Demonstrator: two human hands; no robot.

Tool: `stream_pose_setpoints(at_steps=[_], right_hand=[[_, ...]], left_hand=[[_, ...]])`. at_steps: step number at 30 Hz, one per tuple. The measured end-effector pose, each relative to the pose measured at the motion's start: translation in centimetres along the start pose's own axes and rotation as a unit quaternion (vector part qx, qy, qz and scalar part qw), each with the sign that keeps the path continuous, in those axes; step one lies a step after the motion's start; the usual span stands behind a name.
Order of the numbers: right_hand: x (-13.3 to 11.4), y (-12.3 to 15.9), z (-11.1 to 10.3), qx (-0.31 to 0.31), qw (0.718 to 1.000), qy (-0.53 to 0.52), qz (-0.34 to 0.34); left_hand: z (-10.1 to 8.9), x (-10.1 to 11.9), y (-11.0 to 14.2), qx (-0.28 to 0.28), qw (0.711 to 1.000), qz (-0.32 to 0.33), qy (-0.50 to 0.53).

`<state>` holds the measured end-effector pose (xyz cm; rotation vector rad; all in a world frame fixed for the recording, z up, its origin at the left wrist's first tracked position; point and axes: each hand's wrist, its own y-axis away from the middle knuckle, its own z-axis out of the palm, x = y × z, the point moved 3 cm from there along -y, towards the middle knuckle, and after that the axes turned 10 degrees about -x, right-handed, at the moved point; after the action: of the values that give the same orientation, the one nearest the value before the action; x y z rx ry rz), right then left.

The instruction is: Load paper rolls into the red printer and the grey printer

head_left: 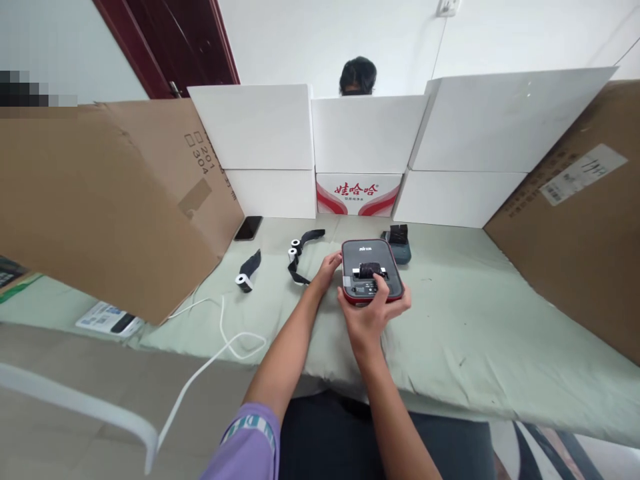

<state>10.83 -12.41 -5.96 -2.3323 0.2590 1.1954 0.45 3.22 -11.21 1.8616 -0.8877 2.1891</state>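
A small grey and red label printer (367,257) lies on the pale green table cover (465,313) in front of me. My right hand (373,313) grips its near edge, with the thumb resting on top by the dark paper slot. My left hand (327,270) touches the printer's left side, fingers curled against it. Just left of that hand lie two small white paper rolls with black tape tails (299,253). A third roll (246,277) sits further left.
A second dark printer (399,241) stands behind the first. A black phone (249,228) lies at the back left. White boxes (367,133) and brown cardboard sheets (100,200) wall the table. A white cable (220,347) loops at the left. A person's head shows behind the boxes.
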Motion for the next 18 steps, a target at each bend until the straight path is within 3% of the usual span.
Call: stream_pose_setpoints(at_steps=[5, 11, 18], right_hand=[[0.3, 1.3, 1.8, 0.113, 0.989, 0.085, -0.040], [1.6, 1.1, 2.7, 0.107, 0.991, 0.077, -0.015], [2.4, 2.0, 2.2, 0.074, 0.996, 0.050, -0.016]], left_hand=[[0.4, -0.8, 0.1, 0.021, 0.995, -0.045, 0.084], [0.5, -1.5, -0.3, 0.017, 0.995, -0.062, 0.082], [0.6, -0.1, -0.2, -0.021, 0.998, -0.036, 0.039]])
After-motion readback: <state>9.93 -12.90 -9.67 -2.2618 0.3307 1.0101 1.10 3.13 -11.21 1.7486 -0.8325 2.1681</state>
